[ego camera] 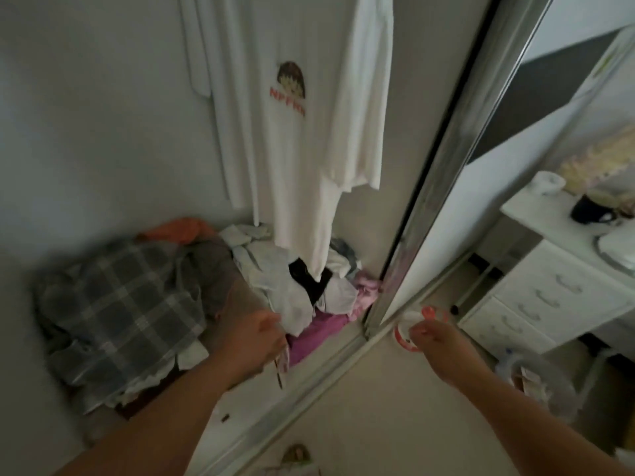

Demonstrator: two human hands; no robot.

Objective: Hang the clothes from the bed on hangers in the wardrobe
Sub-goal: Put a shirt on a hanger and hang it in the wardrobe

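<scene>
A white T-shirt (302, 139) with a cartoon print hangs inside the wardrobe, beside other white garments (206, 46). Below it a heap of clothes (295, 286) lies on the wardrobe floor: white, black, pink and purple pieces. My left hand (256, 338) reaches down to the heap's front edge, fingers curled beside a white piece. Blur hides whether it grips anything, though a thin patterned strip (280, 367) shows under it. My right hand (434, 338) is low by the mirror door's foot, fingers on a round white and red object (403, 334).
A grey plaid fabric (120, 310) and an orange piece (178, 228) lie at the left of the wardrobe floor. The sliding mirror door (446, 173) stands on the right, with a white drawer unit (549, 293) showing in it. The door track (309, 383) crosses the floor.
</scene>
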